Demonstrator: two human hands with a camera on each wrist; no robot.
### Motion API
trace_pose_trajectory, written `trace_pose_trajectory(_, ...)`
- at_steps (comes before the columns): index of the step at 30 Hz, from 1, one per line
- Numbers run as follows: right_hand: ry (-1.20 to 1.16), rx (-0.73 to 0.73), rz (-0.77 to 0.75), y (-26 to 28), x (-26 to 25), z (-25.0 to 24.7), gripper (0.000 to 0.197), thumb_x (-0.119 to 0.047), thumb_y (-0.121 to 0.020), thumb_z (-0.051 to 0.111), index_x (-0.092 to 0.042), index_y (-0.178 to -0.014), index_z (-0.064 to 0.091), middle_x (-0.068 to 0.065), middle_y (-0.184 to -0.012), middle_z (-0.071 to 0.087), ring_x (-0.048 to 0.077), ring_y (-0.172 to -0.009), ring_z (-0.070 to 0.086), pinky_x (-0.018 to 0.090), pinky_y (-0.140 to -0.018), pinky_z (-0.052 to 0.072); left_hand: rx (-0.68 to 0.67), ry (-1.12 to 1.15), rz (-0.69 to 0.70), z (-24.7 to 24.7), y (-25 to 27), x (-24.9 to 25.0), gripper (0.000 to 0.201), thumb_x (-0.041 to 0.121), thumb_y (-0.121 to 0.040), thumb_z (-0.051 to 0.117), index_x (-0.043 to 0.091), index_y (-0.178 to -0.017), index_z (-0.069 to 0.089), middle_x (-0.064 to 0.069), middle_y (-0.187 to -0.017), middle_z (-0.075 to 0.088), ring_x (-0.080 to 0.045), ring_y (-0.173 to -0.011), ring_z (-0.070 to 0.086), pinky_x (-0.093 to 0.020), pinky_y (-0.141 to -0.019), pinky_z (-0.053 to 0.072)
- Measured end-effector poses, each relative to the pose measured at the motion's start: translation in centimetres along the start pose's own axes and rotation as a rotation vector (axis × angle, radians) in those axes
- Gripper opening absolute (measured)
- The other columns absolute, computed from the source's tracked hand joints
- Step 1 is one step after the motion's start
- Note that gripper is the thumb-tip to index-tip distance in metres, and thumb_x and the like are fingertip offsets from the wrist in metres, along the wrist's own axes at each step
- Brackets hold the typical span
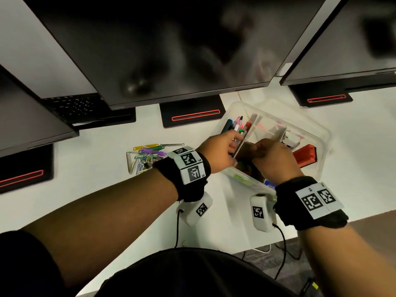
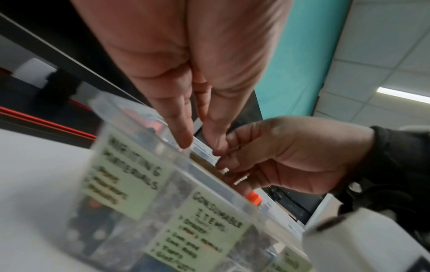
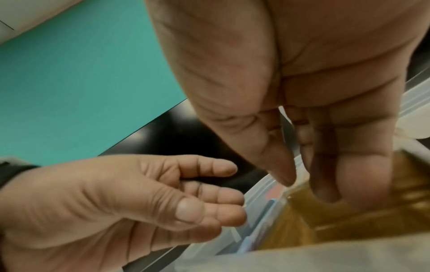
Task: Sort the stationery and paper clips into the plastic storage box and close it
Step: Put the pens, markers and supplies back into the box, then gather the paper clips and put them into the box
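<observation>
The clear plastic storage box (image 1: 317, 129) stands open on the white desk, and its near wall (image 2: 104, 114) carries green labels. Brown cardboard dividers (image 1: 276, 133) split the inside. Pens and markers (image 1: 237, 125) stand in the left compartment, and a red stapler (image 1: 304, 156) lies at the right. My right hand (image 1: 263, 146) pinches the divider (image 3: 349, 220) between thumb and fingers (image 3: 325, 191). My left hand (image 1: 235, 142) touches the divider's edge (image 2: 202, 163) with relaxed fingers (image 2: 184, 136) and holds nothing. Coloured paper clips (image 1: 145, 160) lie piled on the desk left of the box.
Three dark monitors hang over the back of the desk on black stands with red stripes (image 1: 195, 115). A keyboard (image 1: 72, 106) sits at the back left. A small blue item (image 1: 270, 185) lies by the box's near corner. Cables (image 1: 282, 243) trail off the desk's front edge.
</observation>
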State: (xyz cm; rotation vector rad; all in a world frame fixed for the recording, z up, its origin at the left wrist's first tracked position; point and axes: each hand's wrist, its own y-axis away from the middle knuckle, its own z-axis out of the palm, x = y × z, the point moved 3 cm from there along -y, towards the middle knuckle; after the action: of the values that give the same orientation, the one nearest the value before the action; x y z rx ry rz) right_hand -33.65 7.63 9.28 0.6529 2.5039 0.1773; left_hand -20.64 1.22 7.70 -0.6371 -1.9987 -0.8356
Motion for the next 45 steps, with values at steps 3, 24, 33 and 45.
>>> trace_pose_trajectory(3, -0.079, 0.030, -0.057, 0.4, -1.8, 0.6, 0.021, 0.000, -0.080, 0.055, -0.011, -0.093, 0.067, 0.010, -0.095, 0.069, 0.025, -0.088, 0.062, 0.023, -0.074, 0.042, 0.136, 0.009, 0.007, -3.1, 1.7, -2.5, 0.043, -0.003, -0.081, 0.064, 0.013, -0.120, 0.055, -0.004, -0.107, 0.060, -0.015, -0.090, 0.063, -0.007, -0.071, 0.047)
trace_pose_trajectory(24, 0.304, -0.533, -0.313, 1.2, -9.0, 18.2, 0.071, -0.011, -0.086, 0.051, -0.025, -0.149, 0.021, 0.015, -0.141, 0.033, 0.034, -0.125, 0.047, 0.034, -0.104, 0.042, 0.063, -0.692, -0.274, -9.0, 11.1, -20.6, 0.070, 0.012, -0.087, 0.056, 0.037, -0.145, 0.025, -0.003, -0.153, 0.021, -0.026, -0.141, 0.019, -0.040, -0.114, 0.031)
trace_pose_trajectory(33, 0.255, -0.495, -0.487, 2.6, -8.2, 19.1, 0.045, -0.003, -0.088, 0.045, -0.022, -0.126, 0.059, 0.006, -0.126, 0.048, 0.026, -0.113, 0.056, 0.026, -0.097, 0.045, 0.034, -0.805, -0.187, -8.3, 11.9, -21.1, 0.044, 0.016, -0.088, 0.049, 0.027, -0.131, 0.051, -0.003, -0.153, 0.025, -0.024, -0.141, 0.020, -0.042, -0.108, 0.038)
trace_pose_trajectory(45, 0.251, -0.405, -0.475, 1.6, -8.9, 20.3, 0.031, -0.021, -0.089, 0.055, -0.019, -0.120, 0.056, 0.005, -0.118, 0.050, 0.026, -0.105, 0.055, 0.031, -0.082, 0.048, 0.108, -0.623, -0.187, -8.6, 13.6, -22.9, 0.042, -0.001, -0.085, 0.048, 0.015, -0.122, 0.059, -0.007, -0.144, 0.042, -0.029, -0.133, 0.039, -0.042, -0.107, 0.040)
